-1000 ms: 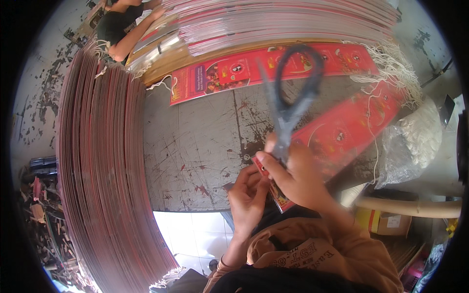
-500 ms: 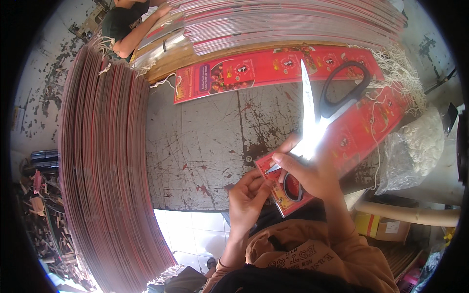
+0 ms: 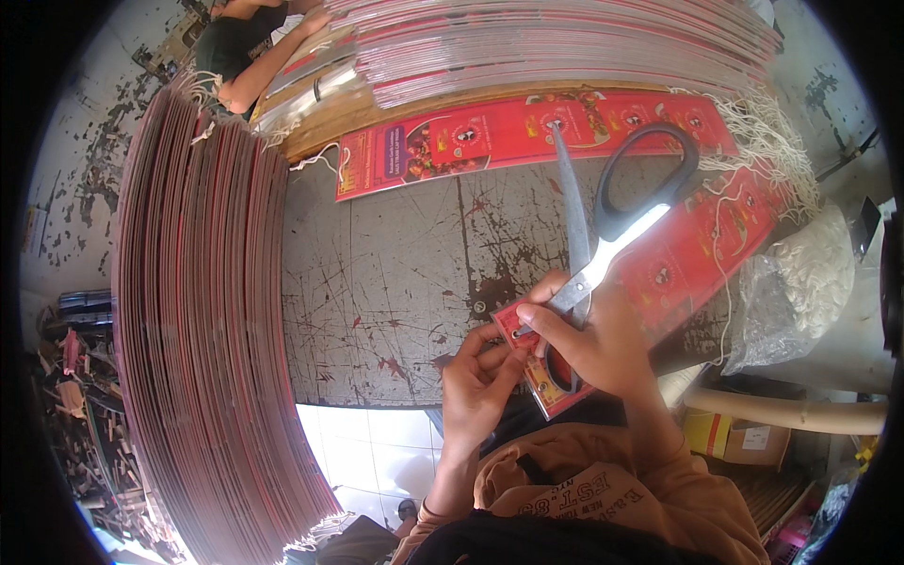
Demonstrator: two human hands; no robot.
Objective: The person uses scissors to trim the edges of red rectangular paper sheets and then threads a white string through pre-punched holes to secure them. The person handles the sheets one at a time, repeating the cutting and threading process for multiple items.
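Observation:
My right hand is closed around large scissors with a dark handle. Their blades are spread. One blade points away over the table, while the tip of the other meets the near corner of a long red printed card, at a small hole. My left hand pinches that same corner between thumb and fingers. The card slants from my hands toward the far right. One dark handle loop lies over its near end, partly behind my right hand.
A second red printed card lies along the table's far side. Tall stacks of cards stand at the left and far side. White strings hang at the right, beside a plastic bag. Another person's arm rests at far left.
The scissors have turned slightly, their upper blade and far handle loop shifting left. The bright glare on the blades has faded. My left hand and the card have barely moved.

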